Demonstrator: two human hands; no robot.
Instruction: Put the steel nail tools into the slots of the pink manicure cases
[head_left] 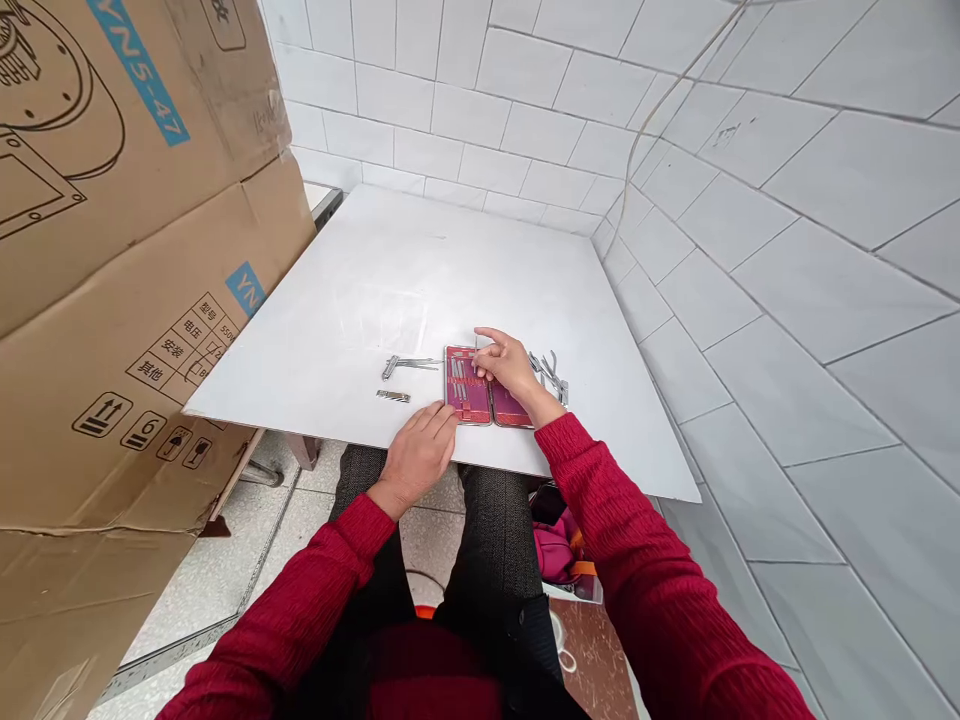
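A red and purple manicure case [474,412] lies unfolded near the table's front edge, slim metal tools [458,380] standing in its left half. Over its middle, my right hand [508,366] is closed in a pinch on what looks like a thin metal manicure tool, mostly hidden by the fingers. My left hand [424,445] lies flat at the table edge, its fingertips at the case's lower left corner. Left of the case are a nail clipper [394,396] and a metal tool with long thin arms [411,365]. Several plier-like metal tools [551,375] lie to the right, partly behind my right wrist.
The white table [480,260] reaches back to a tiled wall [480,165], with another tiled wall close on the right. A large cardboard box [150,270] stands along the left side. A pink bag [555,550] sits below the table by my right leg.
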